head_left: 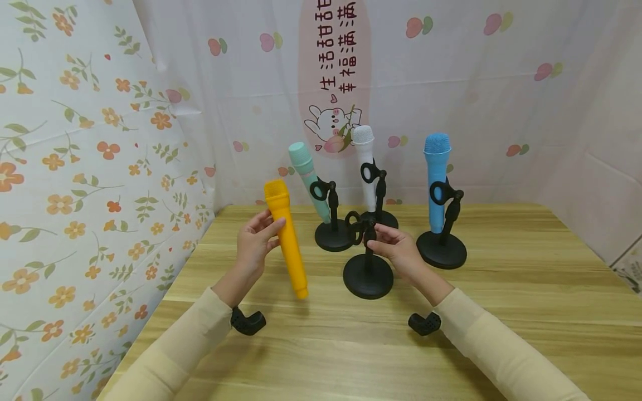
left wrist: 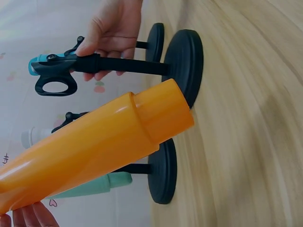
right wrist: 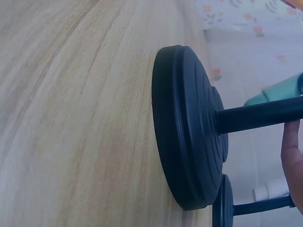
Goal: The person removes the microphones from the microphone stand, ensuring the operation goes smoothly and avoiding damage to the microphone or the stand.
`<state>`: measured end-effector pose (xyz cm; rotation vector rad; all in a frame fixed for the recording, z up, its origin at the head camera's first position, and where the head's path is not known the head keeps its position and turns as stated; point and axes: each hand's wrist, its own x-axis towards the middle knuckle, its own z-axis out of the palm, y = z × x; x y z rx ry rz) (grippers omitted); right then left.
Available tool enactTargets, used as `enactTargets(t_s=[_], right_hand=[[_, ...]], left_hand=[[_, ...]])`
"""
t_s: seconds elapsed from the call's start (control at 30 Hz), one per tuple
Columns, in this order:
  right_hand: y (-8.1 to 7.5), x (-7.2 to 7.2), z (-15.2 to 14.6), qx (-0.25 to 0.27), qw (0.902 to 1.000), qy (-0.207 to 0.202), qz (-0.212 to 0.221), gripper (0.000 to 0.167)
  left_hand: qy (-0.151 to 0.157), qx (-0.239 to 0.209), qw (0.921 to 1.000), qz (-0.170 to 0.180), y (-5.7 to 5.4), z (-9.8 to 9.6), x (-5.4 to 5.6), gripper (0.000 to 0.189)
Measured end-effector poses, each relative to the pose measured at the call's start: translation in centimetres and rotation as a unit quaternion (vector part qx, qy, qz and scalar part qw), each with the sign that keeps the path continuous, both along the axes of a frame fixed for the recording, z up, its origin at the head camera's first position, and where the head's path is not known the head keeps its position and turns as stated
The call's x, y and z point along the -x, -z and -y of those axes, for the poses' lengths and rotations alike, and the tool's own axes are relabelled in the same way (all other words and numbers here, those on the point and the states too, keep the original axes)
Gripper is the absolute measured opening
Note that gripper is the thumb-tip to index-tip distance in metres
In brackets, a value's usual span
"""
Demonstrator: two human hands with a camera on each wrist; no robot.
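An orange-yellow microphone (head_left: 288, 239) is held by my left hand (head_left: 254, 242), tilted, its mesh head up and its tail end above the table. My right hand (head_left: 398, 250) grips the upper stem of a black microphone stand (head_left: 368, 277), whose clip holds nothing. In the left wrist view the microphone (left wrist: 94, 142) fills the foreground, and the right hand (left wrist: 116, 35) is round the stem beyond it. The right wrist view shows the stand's round base (right wrist: 182, 127) on the table, with a few fingers (right wrist: 290, 142) touching the stem.
Behind stand three more black stands holding a mint-green microphone (head_left: 307, 172), a white microphone (head_left: 368, 172) and a blue microphone (head_left: 437, 178). They sit near the back of the wooden table (head_left: 321, 356). A patterned cloth (head_left: 261, 94) hangs behind, and a floral one (head_left: 90, 167) at the left.
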<state>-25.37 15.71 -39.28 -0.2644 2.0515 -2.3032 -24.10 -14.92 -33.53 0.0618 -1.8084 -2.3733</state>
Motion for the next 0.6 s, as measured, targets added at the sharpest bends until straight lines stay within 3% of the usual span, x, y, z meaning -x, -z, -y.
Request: enactTargets(t_s=[0.27, 0.6], right_hand=[[-0.1, 0.0, 0.0, -0.001, 1.0000, -0.005, -0.003, 0.058], [-0.2, 0.1, 0.1, 0.005, 0.9997, -0.018, -0.015, 0.060]], left_hand=[[0.002, 0.036, 0.9990, 0.026, 0.5, 0.8, -0.4, 0.048], [0.008, 0.063, 0.9974, 0.035, 1.0, 2.1, -0.7, 0.049]])
